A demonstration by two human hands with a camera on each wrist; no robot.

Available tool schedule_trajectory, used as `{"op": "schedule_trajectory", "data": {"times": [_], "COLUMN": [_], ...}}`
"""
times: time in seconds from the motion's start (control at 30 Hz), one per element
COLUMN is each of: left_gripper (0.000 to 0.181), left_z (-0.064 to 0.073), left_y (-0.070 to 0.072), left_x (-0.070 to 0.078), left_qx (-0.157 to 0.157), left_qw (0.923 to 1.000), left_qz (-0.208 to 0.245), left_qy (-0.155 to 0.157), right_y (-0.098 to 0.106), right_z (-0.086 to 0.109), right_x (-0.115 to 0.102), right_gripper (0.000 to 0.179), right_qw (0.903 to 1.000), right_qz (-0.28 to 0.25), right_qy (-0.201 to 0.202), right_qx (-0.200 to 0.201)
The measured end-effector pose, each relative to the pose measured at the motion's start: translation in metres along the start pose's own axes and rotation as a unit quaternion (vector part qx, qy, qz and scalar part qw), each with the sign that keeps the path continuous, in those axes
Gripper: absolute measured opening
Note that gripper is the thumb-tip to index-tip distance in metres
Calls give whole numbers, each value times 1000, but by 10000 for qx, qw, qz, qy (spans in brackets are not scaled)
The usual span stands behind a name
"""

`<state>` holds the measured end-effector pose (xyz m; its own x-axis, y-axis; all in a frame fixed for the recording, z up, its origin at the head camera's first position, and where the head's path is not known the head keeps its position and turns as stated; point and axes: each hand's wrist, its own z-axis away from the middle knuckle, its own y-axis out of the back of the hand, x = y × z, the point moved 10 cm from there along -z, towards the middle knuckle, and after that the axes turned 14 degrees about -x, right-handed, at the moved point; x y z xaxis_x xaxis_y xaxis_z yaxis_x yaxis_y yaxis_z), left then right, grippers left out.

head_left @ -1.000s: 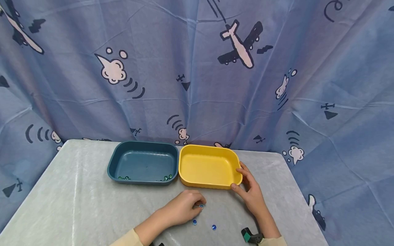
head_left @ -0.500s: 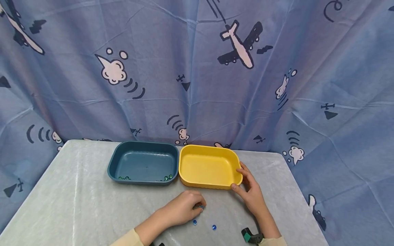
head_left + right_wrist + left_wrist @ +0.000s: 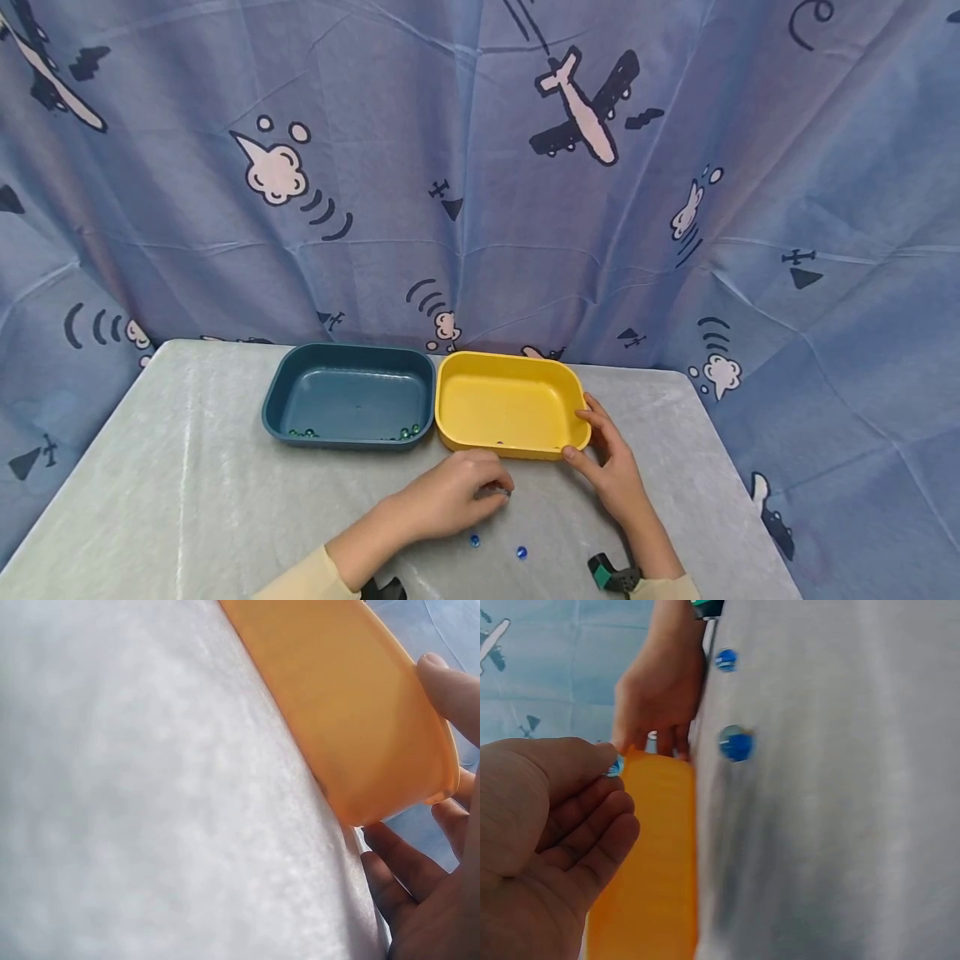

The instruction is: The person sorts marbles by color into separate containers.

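My left hand (image 3: pixel 453 493) pinches a blue glass marble (image 3: pixel 615 766) between thumb and forefinger, its other fingers loosely curled. It is just in front of the yellow tray (image 3: pixel 510 400). My right hand (image 3: pixel 615 475) holds that tray at its near right corner, thumb on the near rim and fingers along the right side; the right wrist view shows the thumb at the rim. Two more blue marbles (image 3: pixel 475 541) (image 3: pixel 522 552) lie on the table nearer the front. A small dark spot, too small to identify, shows inside the yellow tray's near wall.
A dark teal tray (image 3: pixel 356 352) stands against the yellow one's left side. Several green marbles (image 3: pixel 405 433) lie along its near edge. The table (image 3: pixel 187 500) has a pale grey cloth, and a blue printed curtain (image 3: pixel 375 167) hangs behind.
My left hand has lifted off the table with the pinched marble and shifted slightly right, towards the yellow tray. A small dark spot appears in that tray. My right hand stays put.
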<state>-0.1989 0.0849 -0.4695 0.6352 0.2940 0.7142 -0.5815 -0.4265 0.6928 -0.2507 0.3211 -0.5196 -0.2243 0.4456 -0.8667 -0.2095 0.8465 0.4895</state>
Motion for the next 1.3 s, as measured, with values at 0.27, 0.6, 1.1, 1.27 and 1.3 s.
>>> {"op": "schedule_trajectory", "data": {"times": [0.27, 0.6, 1.1, 1.27, 1.3], "left_gripper": [8, 10, 12, 12, 13], "left_z": [-7, -15, -24, -24, -24], "left_y": [35, 57, 76, 75, 76], "left_x": [20, -1, -28, -31, -31], "left_qx": [447, 658, 645, 632, 646], "left_qw": [9980, 9975, 9947, 9945, 9944], "left_qz": [-327, -238, -486, -499, -518], "left_qy": [-296, 132, 641, 666, 660], "right_y": [0, -1, -1, -1, 0], "right_z": [-1, 1, 1, 1, 1], "right_x": [-1, 2, -4, -1, -1], "right_gripper": [56, 56, 55, 56, 57], "right_qw": [10000, 9999, 10000, 9999, 9999], "right_qz": [-59, -67, -67, -79, -63], "right_qy": [-15, -100, 22, -84, -105], "right_qx": [13, -24, -63, -26, -12]}}
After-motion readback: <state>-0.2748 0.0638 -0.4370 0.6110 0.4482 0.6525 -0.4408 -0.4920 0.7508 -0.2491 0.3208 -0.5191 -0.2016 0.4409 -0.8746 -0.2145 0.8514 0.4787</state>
